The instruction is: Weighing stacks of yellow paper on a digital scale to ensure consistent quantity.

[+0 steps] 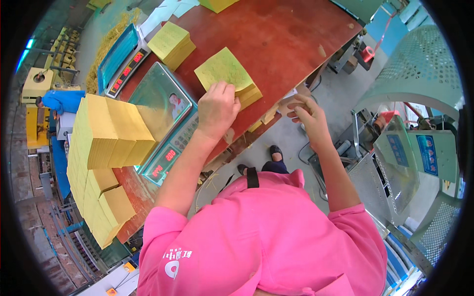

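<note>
A squared stack of yellow paper sheets (225,69) lies on the red-brown table (291,29) close to its near edge. My left hand (217,111) is at the stack's near left corner, fingers bent and closed on the edge of the paper; the fingertips are partly hidden. Beyond the table edge, to the right of the stack, my right hand (308,118) hangs in the air. Its fingers are loosely bent and apart, and nothing shows in them. Left of the paper stands a digital scale (165,91) with a metal plate and lit red figures.
Many yellow paper stacks (111,130) crowd the table's left end, some against the scale. A second scale (118,59) and another yellow stack (171,44) stand farther back. At right is a machine with a perforated metal guard (419,64). A person in blue (66,101) is at far left.
</note>
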Demonstrator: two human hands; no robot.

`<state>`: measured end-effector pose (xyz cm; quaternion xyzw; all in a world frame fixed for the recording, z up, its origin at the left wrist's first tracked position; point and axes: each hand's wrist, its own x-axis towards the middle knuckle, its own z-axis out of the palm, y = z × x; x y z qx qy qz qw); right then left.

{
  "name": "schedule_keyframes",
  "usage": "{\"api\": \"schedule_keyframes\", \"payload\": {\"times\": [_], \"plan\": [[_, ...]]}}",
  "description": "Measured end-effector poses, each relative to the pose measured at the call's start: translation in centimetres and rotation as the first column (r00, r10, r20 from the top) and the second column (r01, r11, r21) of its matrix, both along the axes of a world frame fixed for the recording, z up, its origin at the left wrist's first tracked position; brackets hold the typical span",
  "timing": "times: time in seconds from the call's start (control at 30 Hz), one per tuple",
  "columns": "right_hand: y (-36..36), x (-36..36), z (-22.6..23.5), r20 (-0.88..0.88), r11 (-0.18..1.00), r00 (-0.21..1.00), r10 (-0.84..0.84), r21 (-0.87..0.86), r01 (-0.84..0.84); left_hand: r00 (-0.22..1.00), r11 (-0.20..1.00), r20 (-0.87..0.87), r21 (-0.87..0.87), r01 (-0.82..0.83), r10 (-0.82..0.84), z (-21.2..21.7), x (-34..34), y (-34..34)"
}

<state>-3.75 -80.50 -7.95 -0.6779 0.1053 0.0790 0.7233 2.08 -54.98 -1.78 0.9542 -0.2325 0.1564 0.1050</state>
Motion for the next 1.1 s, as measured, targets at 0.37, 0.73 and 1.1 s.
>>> {"api": "schedule_keyframes", "payload": {"times": [0.37,0.73,1.1], "plan": [[7.7,11.2,6.2,-0.139,0.850,0.913,0.382,0.440,-0.289,0.996,0.985,0.087,-0.173,-0.021,0.037,1.9,-0.1,1.0],[10.6,6.6,18.5,0.286,0.916,0.907,0.310,0.164,-0.365,0.947,0.244,-0.320,-0.922,-0.300,-0.044,9.9,-8.1,7.9],[31.8,6.5,28.8,0.470,0.711,0.643,0.604,0.048,-0.702,0.937,0.115,-0.338,-0.931,-0.346,0.088,21.7,-10.5,28.6]]}}
